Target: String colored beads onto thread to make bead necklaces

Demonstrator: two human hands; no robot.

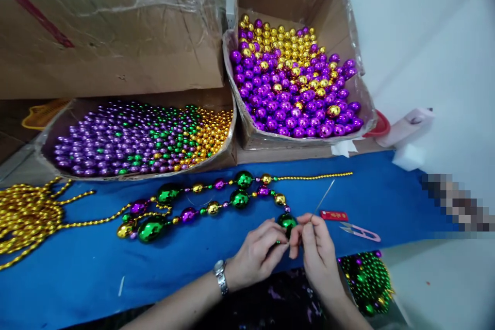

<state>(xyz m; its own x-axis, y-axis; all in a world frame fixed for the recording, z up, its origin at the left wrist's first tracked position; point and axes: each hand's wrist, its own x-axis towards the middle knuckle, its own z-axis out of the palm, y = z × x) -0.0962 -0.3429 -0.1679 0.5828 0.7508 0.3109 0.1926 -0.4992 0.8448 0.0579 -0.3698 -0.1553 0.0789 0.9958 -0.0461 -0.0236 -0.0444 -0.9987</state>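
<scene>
A strand of large green, purple and gold beads (201, 203) lies across the blue cloth (77, 268). My left hand (257, 252) pinches the strand's near end just below a big green bead (287, 221). Close against it on the right, my right hand (315, 250) grips a long thin needle (324, 197) that points up and to the right. The fingertips of both hands meet at the green bead. A wristwatch (220, 274) sits on my left wrist.
Two open cardboard boxes hold loose beads: purple and gold (294, 87) at back right, purple, green and gold (135, 136) at back left. A heap of thin gold bead chains (27, 214) lies left. Pink snips (361, 231) and a red packet (333, 215) rest right; small green beads (367, 278) sit near my right wrist.
</scene>
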